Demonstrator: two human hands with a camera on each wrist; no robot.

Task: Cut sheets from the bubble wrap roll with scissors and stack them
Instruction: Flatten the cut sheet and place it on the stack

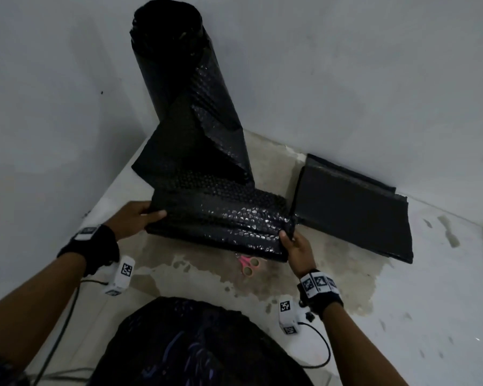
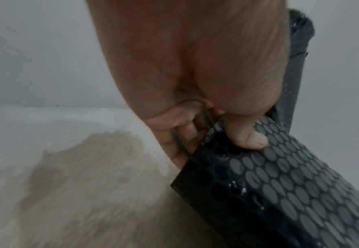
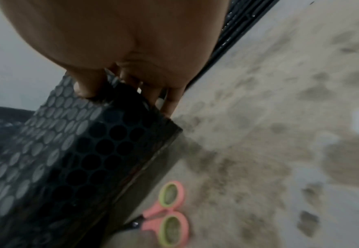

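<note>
Left hand (image 1: 135,217) and right hand (image 1: 297,245) apart, each pinching an end of the folded bubble wrap sheet (image 1: 221,218) beside the stack (image 1: 354,218). Pink scissors (image 1: 247,266) underneath. No readable writing.

No readable text, brand or number; only coded square markers on wrist bands (image 1: 318,284); undecipherable.
</note>
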